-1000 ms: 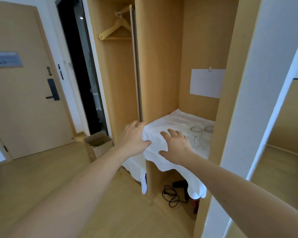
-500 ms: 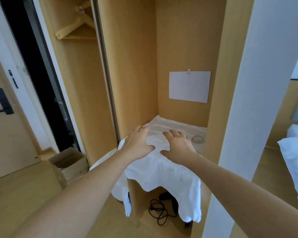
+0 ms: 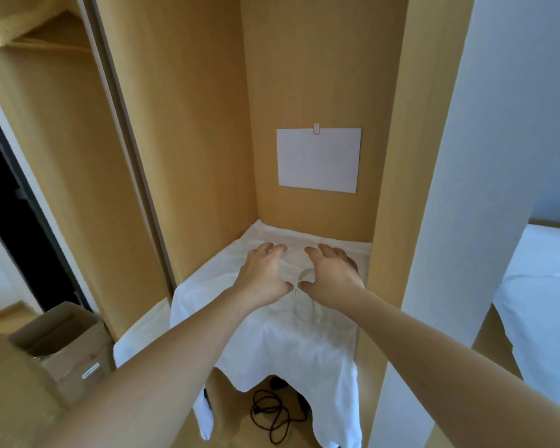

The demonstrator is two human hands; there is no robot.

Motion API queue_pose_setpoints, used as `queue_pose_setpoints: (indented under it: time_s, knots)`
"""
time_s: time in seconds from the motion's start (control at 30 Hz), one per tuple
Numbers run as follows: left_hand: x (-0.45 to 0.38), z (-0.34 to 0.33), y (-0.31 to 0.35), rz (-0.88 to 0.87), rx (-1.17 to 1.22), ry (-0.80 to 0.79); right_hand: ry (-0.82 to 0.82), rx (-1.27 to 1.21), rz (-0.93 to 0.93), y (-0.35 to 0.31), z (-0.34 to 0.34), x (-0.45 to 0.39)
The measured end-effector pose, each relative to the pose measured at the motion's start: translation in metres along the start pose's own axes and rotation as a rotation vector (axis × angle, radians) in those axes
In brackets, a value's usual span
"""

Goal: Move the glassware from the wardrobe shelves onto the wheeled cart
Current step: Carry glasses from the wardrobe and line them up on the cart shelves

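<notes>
Where hands (image 3: 299,276) cup, glass (image 3: 305,275) between fingers (image 3: 327,250).

We count two hands (image 3: 299,278), at least two clear glasses (image 3: 304,310), one white cloth (image 3: 272,357), one sheet of paper (image 3: 318,159), one cardboard box (image 3: 62,347), one black cable (image 3: 272,415), one wooden hanger (image 3: 10,30).

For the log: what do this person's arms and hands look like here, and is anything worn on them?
Both forearms are bare right up to the frame edge: no sleeves in view. The left hand and right hand carry no gloves, and no rings, watch, bracelets or markings are visible at either wrist.
</notes>
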State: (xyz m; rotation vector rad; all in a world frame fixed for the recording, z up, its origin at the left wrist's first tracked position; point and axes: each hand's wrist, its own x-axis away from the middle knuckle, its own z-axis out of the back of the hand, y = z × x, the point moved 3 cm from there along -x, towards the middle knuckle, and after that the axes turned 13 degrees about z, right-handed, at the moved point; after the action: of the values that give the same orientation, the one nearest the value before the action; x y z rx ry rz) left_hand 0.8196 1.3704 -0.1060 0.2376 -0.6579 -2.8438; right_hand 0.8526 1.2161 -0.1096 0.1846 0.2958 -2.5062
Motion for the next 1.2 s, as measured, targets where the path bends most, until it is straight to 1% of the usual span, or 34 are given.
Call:
queue_pose_setpoints:
  time_s: [0.13,0.23,0.37,0.5,0.57,0.63,0.77,0.9,1.03,1.2]
  knots:
    - [-0.031,-0.019,0.000,-0.036,-0.048,-0.068,-0.123,0.044,-0.145,0.013,-0.014,-0.010]
    - [-0.062,-0.029,0.005,-0.068,-0.056,-0.107,-0.162,0.039,-0.235,0.024,-0.020,-0.022]
    - [-0.084,-0.058,0.011,-0.122,-0.075,-0.281,-0.218,0.054,-0.372,0.035,-0.024,-0.037]
    - [-0.103,-0.080,0.017,-0.242,-0.170,-0.387,-0.323,0.038,-0.477,0.042,-0.034,-0.042]
    - [-0.112,-0.089,0.020,-0.268,-0.137,-0.455,-0.354,-0.008,-0.505,0.045,-0.040,-0.042]
    - [-0.115,-0.100,0.018,-0.319,-0.128,-0.511,-0.349,-0.002,-0.504,0.049,-0.045,-0.043]
    - [-0.123,-0.123,0.007,-0.408,-0.122,-0.528,-0.292,0.046,-0.524,0.052,-0.054,-0.043]
    - [-0.130,-0.128,0.011,-0.489,-0.202,-0.512,-0.320,0.134,-0.582,0.048,-0.060,-0.048]
    - [-0.132,-0.129,0.013,-0.521,-0.245,-0.521,-0.332,0.189,-0.622,0.047,-0.065,-0.052]
    - [-0.137,-0.126,0.015,-0.559,-0.259,-0.566,-0.292,0.300,-0.582,0.040,-0.071,-0.047]
